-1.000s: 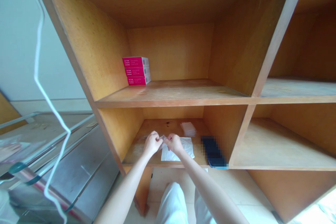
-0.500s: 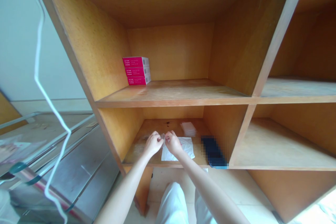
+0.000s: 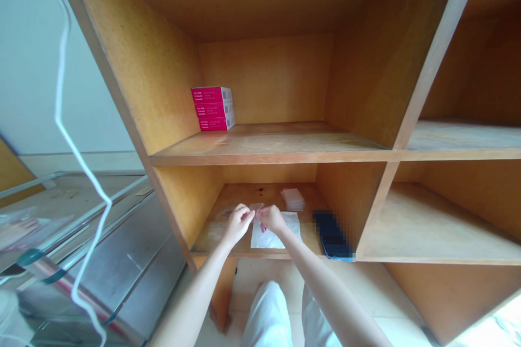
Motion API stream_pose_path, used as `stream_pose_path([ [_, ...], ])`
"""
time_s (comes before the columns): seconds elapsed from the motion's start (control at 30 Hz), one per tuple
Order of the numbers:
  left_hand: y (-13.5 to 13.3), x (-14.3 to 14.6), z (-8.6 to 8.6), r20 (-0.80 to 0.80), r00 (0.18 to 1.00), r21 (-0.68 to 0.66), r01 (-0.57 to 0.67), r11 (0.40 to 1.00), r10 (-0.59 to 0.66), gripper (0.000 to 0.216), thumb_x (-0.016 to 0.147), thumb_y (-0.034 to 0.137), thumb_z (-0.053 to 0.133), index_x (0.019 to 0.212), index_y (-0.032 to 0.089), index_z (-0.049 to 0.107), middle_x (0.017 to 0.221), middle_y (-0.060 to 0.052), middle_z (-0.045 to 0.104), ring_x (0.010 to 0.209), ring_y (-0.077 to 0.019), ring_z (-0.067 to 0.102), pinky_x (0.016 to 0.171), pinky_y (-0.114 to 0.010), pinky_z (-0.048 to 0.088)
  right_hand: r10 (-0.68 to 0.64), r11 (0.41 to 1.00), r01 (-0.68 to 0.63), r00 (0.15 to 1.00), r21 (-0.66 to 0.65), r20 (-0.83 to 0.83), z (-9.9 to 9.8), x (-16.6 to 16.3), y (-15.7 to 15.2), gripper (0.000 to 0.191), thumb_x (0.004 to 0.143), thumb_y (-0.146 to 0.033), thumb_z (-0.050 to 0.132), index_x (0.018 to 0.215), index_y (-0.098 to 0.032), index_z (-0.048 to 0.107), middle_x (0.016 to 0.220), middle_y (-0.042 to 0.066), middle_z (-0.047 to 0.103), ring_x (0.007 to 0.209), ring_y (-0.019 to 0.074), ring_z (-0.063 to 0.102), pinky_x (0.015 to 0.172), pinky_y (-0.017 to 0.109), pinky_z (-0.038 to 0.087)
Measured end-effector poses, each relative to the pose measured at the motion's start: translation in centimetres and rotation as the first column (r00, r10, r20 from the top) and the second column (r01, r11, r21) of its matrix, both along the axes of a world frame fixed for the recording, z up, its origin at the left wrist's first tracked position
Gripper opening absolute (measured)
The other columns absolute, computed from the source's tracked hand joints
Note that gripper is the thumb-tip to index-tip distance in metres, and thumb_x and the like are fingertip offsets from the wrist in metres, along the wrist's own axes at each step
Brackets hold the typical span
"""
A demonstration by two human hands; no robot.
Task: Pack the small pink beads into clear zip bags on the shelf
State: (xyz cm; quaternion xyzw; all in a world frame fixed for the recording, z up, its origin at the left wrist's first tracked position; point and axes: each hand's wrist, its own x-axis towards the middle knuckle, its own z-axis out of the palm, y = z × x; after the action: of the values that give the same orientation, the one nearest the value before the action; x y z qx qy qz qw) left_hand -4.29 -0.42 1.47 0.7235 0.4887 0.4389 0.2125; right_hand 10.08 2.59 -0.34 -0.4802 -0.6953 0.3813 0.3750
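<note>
Over the lower shelf, my left hand (image 3: 240,220) is closed in a pinch at the edge of a small clear plastic bag (image 3: 256,207). Close on its right, my right hand (image 3: 272,218) is also closed, its fingertips at the bag. A small cluster of red beads (image 3: 264,227) shows just under the right fingers and seems to hang from them; how it is gripped is too small to see. Below the hands lies a white sheet (image 3: 280,237), partly covered by the right hand and wrist.
A stack of clear plastic bags (image 3: 293,199) lies behind the sheet. To the right is a dark, pixelated phone-like object (image 3: 334,236) at the shelf edge. Several pink boxes (image 3: 211,109) are stacked above. A white cable (image 3: 83,162) hangs left, near a metal cart (image 3: 134,249).
My right hand has shifted slightly right, away from the left. The red beads below it and the clear bag between the hands now show more plainly.
</note>
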Motion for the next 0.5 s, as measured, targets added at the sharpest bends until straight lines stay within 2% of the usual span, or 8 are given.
stream_pose_path([
  [0.07, -0.4, -0.4, -1.0, 0.172, 0.985, -0.172, 0.027, 0.985, 0.003, 0.031, 0.077, 0.038, 0.047, 0.056, 0.016, 0.051, 0.057, 0.001, 0.047, 0.055, -0.0108, 0.045, 0.054, -0.024, 0.034, -0.015, 0.994, 0.001, 0.992, -0.111, -0.128, 0.0, 0.4, 0.2, 0.028, 0.072, -0.033, 0.054, 0.054, -0.013, 0.061, 0.032, -0.004, 0.042, 0.029, 0.0084, 0.042, 0.034, 0.019, 0.030],
  [0.13, -0.8, -0.7, -2.4, 0.345, 0.936, -0.382, 0.202, 0.902, -0.064, 0.030, 0.077, 0.040, 0.049, 0.062, 0.015, 0.056, 0.054, 0.001, 0.049, 0.048, -0.0090, 0.043, 0.048, -0.023, 0.032, -0.054, 0.982, 0.010, 0.971, -0.187, -0.232, 0.1, 0.6, 0.3, 0.030, 0.067, -0.042, 0.061, 0.058, -0.012, 0.062, 0.034, -0.004, 0.043, 0.029, 0.0086, 0.041, 0.032, 0.019, 0.028],
  [0.2, -0.9, -0.7, -3.8, 0.494, 0.865, -0.465, 0.349, 0.814, -0.089, 0.024, 0.073, 0.037, 0.056, 0.071, 0.013, 0.060, 0.064, -0.002, 0.057, 0.048, -0.0078, 0.045, 0.045, -0.021, 0.031, -0.086, 0.976, 0.018, 0.946, -0.217, -0.312, 0.3, 0.8, 0.4, 0.032, 0.061, -0.044, 0.066, 0.059, -0.012, 0.063, 0.039, -0.003, 0.048, 0.032, 0.0084, 0.043, 0.033, 0.020, 0.030],
  [0.3, -0.5, -0.3, -5.0, 0.678, 0.733, -0.416, 0.454, 0.788, -0.064, 0.024, 0.070, 0.027, 0.063, 0.091, 0.015, 0.062, 0.085, -0.005, 0.063, 0.064, -0.0096, 0.055, 0.050, -0.020, 0.036, -0.066, 0.965, -0.044, 0.913, -0.257, -0.403, 1.0, 0.9, 0.1, 0.032, 0.058, -0.042, 0.070, 0.058, -0.011, 0.063, 0.048, 0.000, 0.056, 0.041, 0.0089, 0.049, 0.038, 0.020, 0.035],
  [0.4, 0.1, 0.3, -5.1, 0.834, 0.547, -0.271, 0.528, 0.805, -0.078, 0.038, 0.070, 0.016, 0.064, 0.106, 0.023, 0.057, 0.109, -0.004, 0.059, 0.090, -0.0130, 0.057, 0.071, -0.022, 0.043, 0.000, 0.937, -0.163, 0.886, -0.310, -0.464, 1.7, 1.0, -0.5, 0.031, 0.059, -0.042, 0.070, 0.062, -0.012, 0.063, 0.055, 0.003, 0.060, 0.044, 0.0099, 0.052, 0.038, 0.020, 0.037],
  [0.5, 0.5, 0.8, -4.7, 0.899, 0.415, -0.153, 0.600, 0.785, -0.142, 0.049, 0.070, 0.011, 0.063, 0.114, 0.026, 0.051, 0.118, -0.003, 0.055, 0.103, -0.0153, 0.054, 0.090, -0.030, 0.039, 0.050, 0.903, -0.255, 0.861, -0.345, -0.505, 1.9, 1.3, -0.9, 0.033, 0.058, -0.043, 0.071, 0.067, -0.011, 0.064, 0.059, 0.004, 0.062, 0.044, 0.0104, 0.053, 0.036, 0.020, 0.035],
])
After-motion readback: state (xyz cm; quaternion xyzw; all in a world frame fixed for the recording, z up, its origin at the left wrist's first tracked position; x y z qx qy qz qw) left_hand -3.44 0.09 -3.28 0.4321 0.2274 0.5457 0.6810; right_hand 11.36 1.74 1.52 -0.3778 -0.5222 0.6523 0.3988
